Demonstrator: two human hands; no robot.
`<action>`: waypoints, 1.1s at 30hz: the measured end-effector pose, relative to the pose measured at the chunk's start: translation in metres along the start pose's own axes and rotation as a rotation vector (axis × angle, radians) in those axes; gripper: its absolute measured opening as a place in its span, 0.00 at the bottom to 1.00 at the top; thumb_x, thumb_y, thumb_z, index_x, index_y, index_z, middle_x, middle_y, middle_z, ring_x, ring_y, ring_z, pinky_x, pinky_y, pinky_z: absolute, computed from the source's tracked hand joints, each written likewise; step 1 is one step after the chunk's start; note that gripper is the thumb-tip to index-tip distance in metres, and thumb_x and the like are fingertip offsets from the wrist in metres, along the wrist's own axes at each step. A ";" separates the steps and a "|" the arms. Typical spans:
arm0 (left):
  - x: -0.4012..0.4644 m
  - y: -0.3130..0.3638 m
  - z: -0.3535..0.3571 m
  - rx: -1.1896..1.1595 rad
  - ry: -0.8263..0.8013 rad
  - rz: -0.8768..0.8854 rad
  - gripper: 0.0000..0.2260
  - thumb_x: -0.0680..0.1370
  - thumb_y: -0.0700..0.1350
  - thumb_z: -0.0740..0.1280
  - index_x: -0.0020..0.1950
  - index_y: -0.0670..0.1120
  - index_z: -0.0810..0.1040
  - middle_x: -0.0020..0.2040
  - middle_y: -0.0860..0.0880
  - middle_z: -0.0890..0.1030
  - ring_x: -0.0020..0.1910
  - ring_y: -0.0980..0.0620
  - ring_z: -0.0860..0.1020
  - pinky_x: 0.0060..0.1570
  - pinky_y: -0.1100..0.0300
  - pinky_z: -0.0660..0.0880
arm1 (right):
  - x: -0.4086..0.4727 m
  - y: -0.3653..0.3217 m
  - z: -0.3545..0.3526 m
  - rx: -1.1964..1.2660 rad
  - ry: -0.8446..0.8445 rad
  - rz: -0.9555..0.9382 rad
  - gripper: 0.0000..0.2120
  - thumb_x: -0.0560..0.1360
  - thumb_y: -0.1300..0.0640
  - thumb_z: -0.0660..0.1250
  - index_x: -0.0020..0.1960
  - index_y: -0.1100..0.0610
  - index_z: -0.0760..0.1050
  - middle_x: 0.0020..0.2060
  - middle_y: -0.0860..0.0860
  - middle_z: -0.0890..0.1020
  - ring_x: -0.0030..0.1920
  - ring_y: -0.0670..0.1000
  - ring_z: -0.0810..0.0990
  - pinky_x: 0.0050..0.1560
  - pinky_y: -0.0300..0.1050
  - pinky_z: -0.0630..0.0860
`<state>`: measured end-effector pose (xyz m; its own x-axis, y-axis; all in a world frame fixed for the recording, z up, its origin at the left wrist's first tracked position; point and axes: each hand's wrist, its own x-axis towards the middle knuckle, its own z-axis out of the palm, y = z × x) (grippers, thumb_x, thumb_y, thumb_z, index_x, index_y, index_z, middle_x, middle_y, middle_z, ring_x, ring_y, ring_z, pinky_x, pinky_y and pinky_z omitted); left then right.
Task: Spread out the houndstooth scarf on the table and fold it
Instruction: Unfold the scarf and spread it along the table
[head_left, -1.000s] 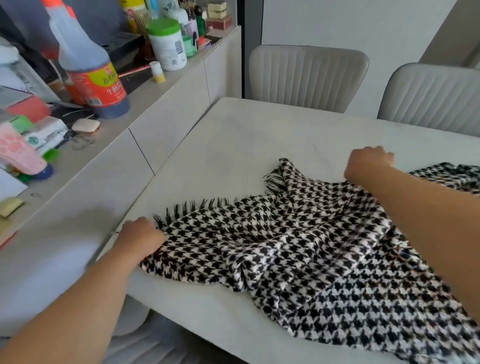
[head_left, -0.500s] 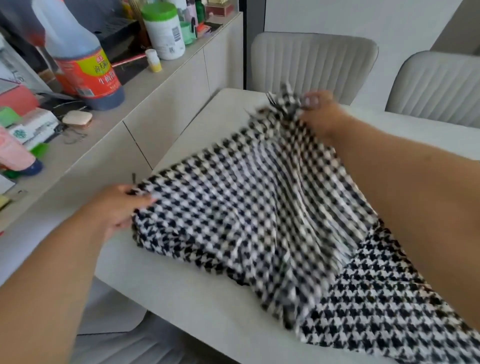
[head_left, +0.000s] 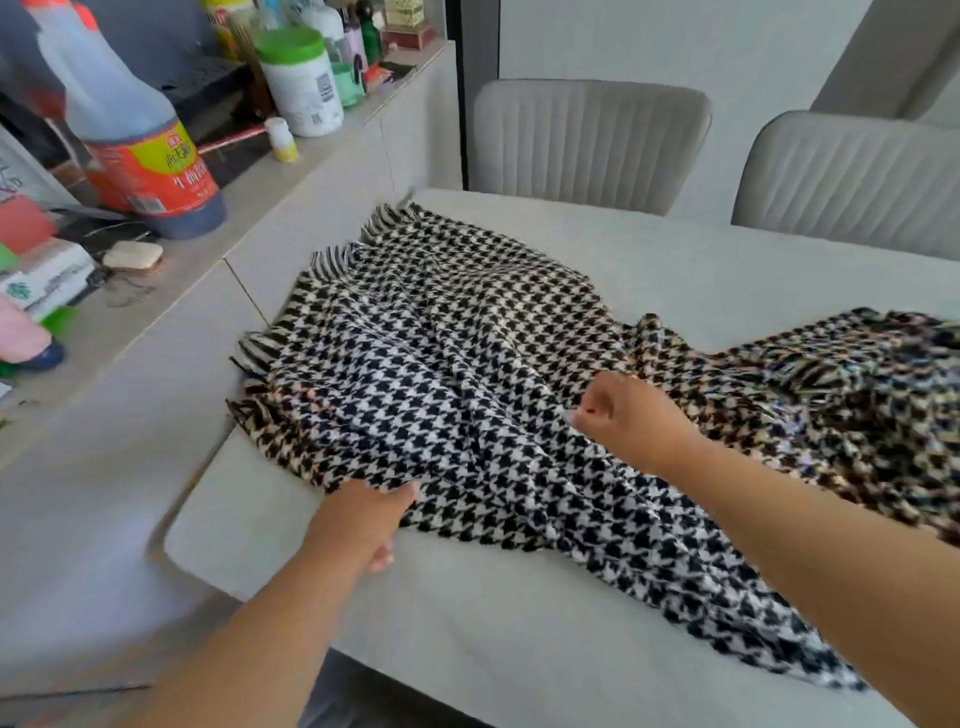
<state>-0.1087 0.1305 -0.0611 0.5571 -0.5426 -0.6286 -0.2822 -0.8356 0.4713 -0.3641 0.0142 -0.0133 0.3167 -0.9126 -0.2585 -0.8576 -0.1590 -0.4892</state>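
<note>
Writing: the large bottle (head_left: 136, 150) on the counter (head_left: 291, 208), well beyond and to the left of the left hand, carries a red and yellow-green label with Chinese characters, too blurred to read. The white jar (head_left: 302, 83) with a green lid behind it shows a barcode; no text is legible.

Task item: the houndstooth scarf (head_left: 441, 374) lies rumpled on the table (head_left: 493, 649). The left hand (head_left: 363, 519) is at the scarf's near edge, fingers curled over the cloth border; a pinch appears likely but the fingertips are hidden under fabric. The right hand (head_left: 628, 415) rests on the scarf's middle, fingers curled tight into a fist gathering cloth at its far side.

Edges: the fringed end lies beyond both hands, at the table's left edge next to the counter, partly overhanging it. To the right of the right hand the scarf bunches in a blurred heap. Bare tabletop shows nearer than the left hand and beyond the right hand, toward two chairs (head_left: 587, 135).
</note>
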 end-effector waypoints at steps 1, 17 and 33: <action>0.001 -0.002 0.007 0.036 0.019 0.052 0.22 0.75 0.58 0.68 0.40 0.39 0.72 0.35 0.43 0.82 0.28 0.48 0.80 0.29 0.61 0.76 | -0.006 0.009 0.007 -0.008 0.007 0.043 0.18 0.75 0.37 0.63 0.52 0.52 0.69 0.40 0.50 0.79 0.37 0.52 0.80 0.38 0.54 0.81; 0.023 -0.044 -0.037 0.433 0.114 0.229 0.04 0.73 0.40 0.66 0.41 0.41 0.79 0.38 0.43 0.82 0.36 0.47 0.78 0.38 0.59 0.73 | 0.013 0.157 -0.046 -0.325 0.093 0.750 0.39 0.76 0.30 0.47 0.78 0.55 0.52 0.77 0.58 0.52 0.76 0.60 0.50 0.73 0.60 0.55; 0.010 -0.047 -0.023 0.593 0.194 0.245 0.42 0.71 0.68 0.65 0.75 0.46 0.55 0.73 0.41 0.57 0.70 0.40 0.63 0.65 0.46 0.69 | 0.050 0.019 0.037 -0.491 -0.132 0.149 0.40 0.73 0.27 0.47 0.78 0.47 0.48 0.78 0.55 0.51 0.77 0.60 0.47 0.72 0.68 0.51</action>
<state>-0.0716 0.1663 -0.0755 0.5371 -0.7438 -0.3978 -0.7689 -0.6257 0.1317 -0.3497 -0.0202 -0.0665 0.1981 -0.8885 -0.4139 -0.9760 -0.2178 0.0003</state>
